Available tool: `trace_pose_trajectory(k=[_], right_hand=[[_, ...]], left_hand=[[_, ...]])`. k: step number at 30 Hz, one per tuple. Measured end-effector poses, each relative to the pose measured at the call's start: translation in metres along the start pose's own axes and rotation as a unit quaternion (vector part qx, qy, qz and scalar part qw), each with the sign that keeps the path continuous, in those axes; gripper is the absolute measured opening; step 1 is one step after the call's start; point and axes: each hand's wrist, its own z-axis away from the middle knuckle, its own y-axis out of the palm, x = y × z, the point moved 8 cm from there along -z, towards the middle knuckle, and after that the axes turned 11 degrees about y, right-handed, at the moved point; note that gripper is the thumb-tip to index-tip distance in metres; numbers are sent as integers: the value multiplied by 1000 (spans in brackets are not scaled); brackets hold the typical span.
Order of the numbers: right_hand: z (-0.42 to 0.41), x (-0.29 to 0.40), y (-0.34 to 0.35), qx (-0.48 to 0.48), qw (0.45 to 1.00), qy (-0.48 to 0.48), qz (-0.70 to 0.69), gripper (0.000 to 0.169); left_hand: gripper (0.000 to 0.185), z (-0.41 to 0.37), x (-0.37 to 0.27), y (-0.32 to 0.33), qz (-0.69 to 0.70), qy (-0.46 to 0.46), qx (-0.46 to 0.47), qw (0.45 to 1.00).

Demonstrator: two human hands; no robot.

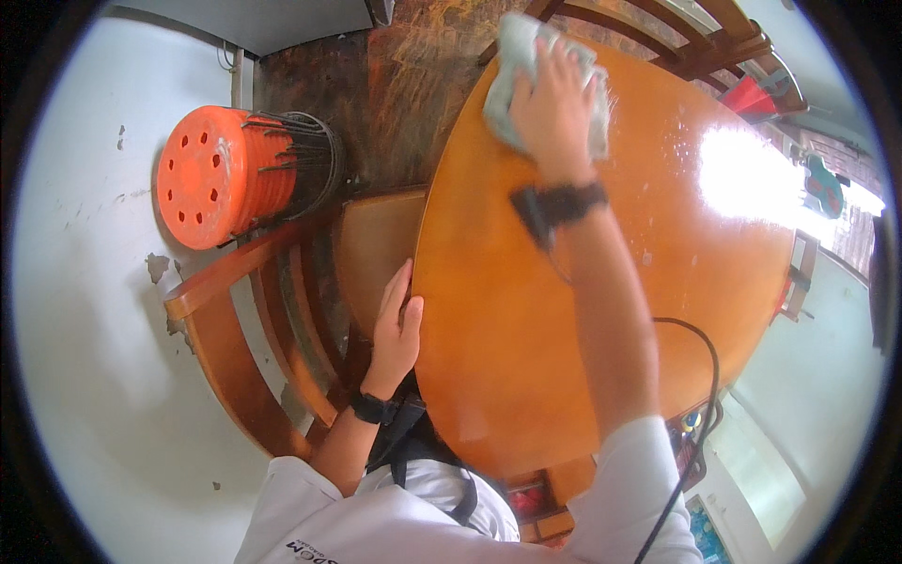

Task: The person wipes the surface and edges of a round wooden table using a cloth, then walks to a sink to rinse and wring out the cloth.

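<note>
A round wooden table (493, 317) with a glossy orange-brown top lies before me, with wet-looking specks and a bright glare on its right part. My right hand (557, 106) reaches to the far left edge, pressed flat on a pale grey-white cloth (507, 92), fingers spread over it. Part of the cloth overlaps the table's rim. My left hand (398, 335) rests against the table's near left edge, its thumb up and fingers along the rim; it holds no loose item. Black bands circle both wrists.
A wooden chair (239, 374) stands close on my left by the peeling white wall (84, 282). Beyond it are stacked orange plastic stools (201, 176) in a dark rack. Another slatted chair (676, 49) stands at the far side. A black cable (713, 366) hangs beside my right arm.
</note>
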Motion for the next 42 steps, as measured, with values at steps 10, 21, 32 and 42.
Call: trace_pose_trajectory(k=[10,21,32,42], right_hand=[[98,44,-32,139,989,-28,-30,56],[218,-19,-78,232,972,34,0,64],[169,-71,-89,127,988,88,12,55],[105,-126,-93,25,996,86,-9,52]], left_hand=[[46,1,-4,1,-19,3,-12,1000],[50,-1,12,7,3,-29,-5,1000],[53,-14,-3,30,48,2,1,999],[50,-2,-4,51,-25,31,-24,999]])
